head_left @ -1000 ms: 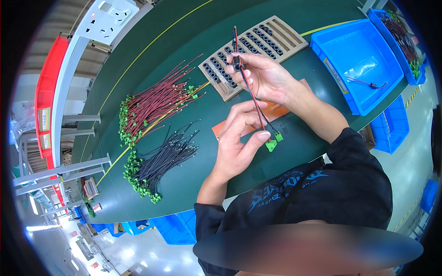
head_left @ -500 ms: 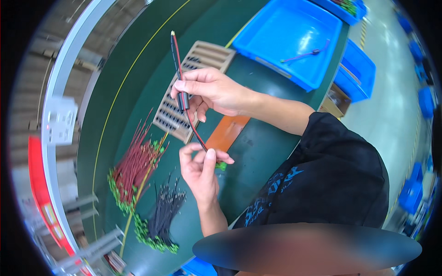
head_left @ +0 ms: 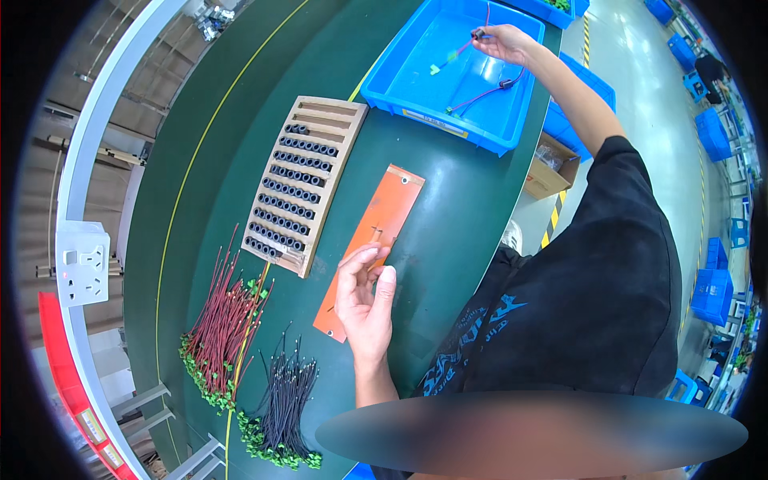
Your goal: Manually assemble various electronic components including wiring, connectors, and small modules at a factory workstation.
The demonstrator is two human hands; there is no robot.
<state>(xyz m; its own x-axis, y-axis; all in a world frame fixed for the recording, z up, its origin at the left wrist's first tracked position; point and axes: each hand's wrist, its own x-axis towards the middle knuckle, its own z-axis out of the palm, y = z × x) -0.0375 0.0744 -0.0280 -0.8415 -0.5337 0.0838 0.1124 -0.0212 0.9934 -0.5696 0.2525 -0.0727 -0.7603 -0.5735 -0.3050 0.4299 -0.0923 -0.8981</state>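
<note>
The right hand [head_left: 504, 44] pinches a small black cylindrical core [head_left: 478, 34] between its fingertips, over a large shallow blue plastic bin [head_left: 412, 74]. Thin dark-red leads run from the core, one end carrying a pale green connector [head_left: 434, 70]; whether that touches the bin floor is unclear. The left hand [head_left: 365, 298] holds nothing visible, thumb and curled fingers apart, above a flat orange board [head_left: 400, 200].

If the pinch loosens early, the core could probably drop or slide along its leads; hanging so near a similar wired core [head_left: 506, 83], the leads might also tangle.

The bin holds that second cored lead. A slatted wooden rack [head_left: 294, 261] carries rows of black cores [head_left: 292, 194] — its uppermost slots are bare. Dark-red wires [head_left: 220, 344] and black wires [head_left: 284, 400], both green-tipped, lie heaped on the dark green table [head_left: 448, 192].
</note>
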